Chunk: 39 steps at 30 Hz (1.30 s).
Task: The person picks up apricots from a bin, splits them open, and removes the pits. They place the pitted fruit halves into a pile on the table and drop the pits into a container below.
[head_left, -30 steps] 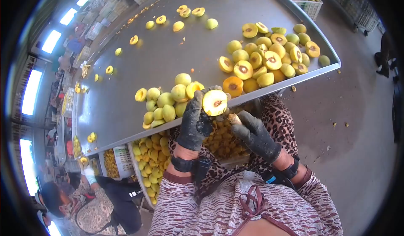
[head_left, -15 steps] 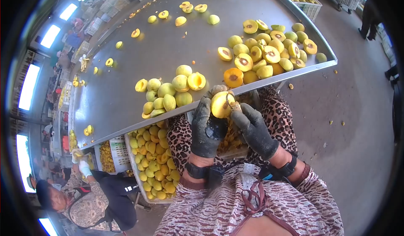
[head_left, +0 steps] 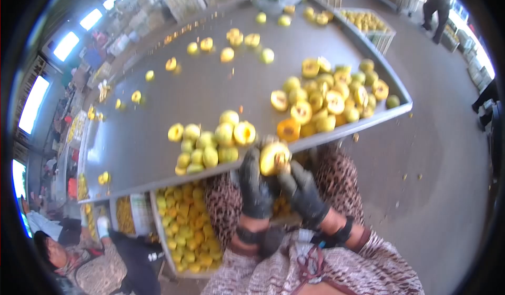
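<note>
Somewhat blurred, the gloved left hand held a cut fruit half, which overlapped the near edge of the bench in view. The gloved right hand met the fruit's lower right with fingers bent close together; whether they gripped anything else could not be told, the brownish patch at their tips being smeared. Below, loose yellow fruit showed only as a sliver between the hands. On the bench, the right-hand pile and smaller left-hand pile hid their own lower pieces. The bench covered the far end of a fruit-filled crate, and the frame's bottom edge cut off a co-worker.
</note>
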Tool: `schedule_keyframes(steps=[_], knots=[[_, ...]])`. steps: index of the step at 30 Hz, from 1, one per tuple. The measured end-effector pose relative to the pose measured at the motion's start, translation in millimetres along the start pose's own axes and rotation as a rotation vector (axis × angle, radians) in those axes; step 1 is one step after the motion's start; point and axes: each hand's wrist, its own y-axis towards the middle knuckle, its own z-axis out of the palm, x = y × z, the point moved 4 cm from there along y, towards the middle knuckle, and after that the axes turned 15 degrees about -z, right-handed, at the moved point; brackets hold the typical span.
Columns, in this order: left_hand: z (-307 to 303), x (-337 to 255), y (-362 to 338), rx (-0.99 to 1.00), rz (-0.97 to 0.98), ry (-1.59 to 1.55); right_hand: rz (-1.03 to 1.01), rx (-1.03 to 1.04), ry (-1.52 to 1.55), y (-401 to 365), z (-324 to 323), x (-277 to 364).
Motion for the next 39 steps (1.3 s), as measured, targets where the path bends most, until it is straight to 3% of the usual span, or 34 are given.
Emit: schedule_keyframes(steps=[1, 2, 3, 5, 6, 8, 9, 11, 12, 14, 15, 17, 21, 25, 27, 29, 31, 33, 35, 37, 39], knots=[[-24, 10, 4, -0.199, 0.237, 0.532, -0.463, 0.093, -0.335, -6, 4, -8], [-13, 4, 10, 0.049, 0.099, 0.136, -0.265, -0.004, -0.148, -7, 4, -24], [-33, 13, 19, -0.234, 0.440, 0.771, -0.357, -0.086, -0.185, -3, 7, -20], [19, -13, 5, 0.051, 0.158, 0.089, -0.073, 0.055, -0.187, -9, 7, -41], [21, -15, 9, 0.080, 0.166, 0.083, -0.095, 0.043, -0.206, -5, 6, -39], [23, -22, 5, 0.001, 0.358, 0.511, -0.295, 0.071, -0.333, -3, 8, -31], [25, -21, 3, 0.012, 0.357, 0.507, -0.296, 0.065, -0.342, -5, 6, -28], [21, -17, 6, 0.068, 0.089, 0.017, -0.210, 0.064, -0.261, -2, 5, -27], [11, -11, 10, 0.071, 0.085, 0.019, -0.209, 0.059, -0.263, 0, 5, -27], [-10, -2, 23, -0.060, 0.384, 0.449, -0.209, 0.164, -0.378, 3, 2, -33], [16, -20, 9, -0.012, 0.305, 0.448, -0.207, 0.123, -0.398, 4, -2, -35], [18, -18, 9, 0.030, 0.040, 0.004, -0.299, 0.106, -0.261, 7, 8, -41], [22, -21, 6, 0.039, 0.135, 0.101, -0.243, 0.188, -0.339, 1, 11, -42], [29, -23, -1, 0.063, 0.088, 0.019, -0.244, 0.257, -0.399, 9, 1, -23], [18, -21, 10, 0.099, 0.161, 0.041, -0.446, -0.009, -0.204, 10, 14, -14], [20, -23, 6, 0.052, 0.159, 0.060, -0.340, 0.154, -0.318, 3, 10, -16], [25, -27, -3, 0.078, 0.108, 0.098, -0.273, 0.116, -0.183, 5, 9, -8], [24, -33, -4, 0.030, 0.210, 0.170, -0.228, 0.059, -0.022, 1, 16, -3], [30, -38, -11, 0.010, 0.190, 0.211, -0.144, 0.047, 0.070, -5, 19, -1], [22, -33, -5, 0.008, 0.075, 0.109, -0.126, 0.071, 0.058, -7, 20, -4], [24, -32, -2, -0.025, 0.105, 0.126, -0.153, 0.083, -0.043, -7, 18, -10]])
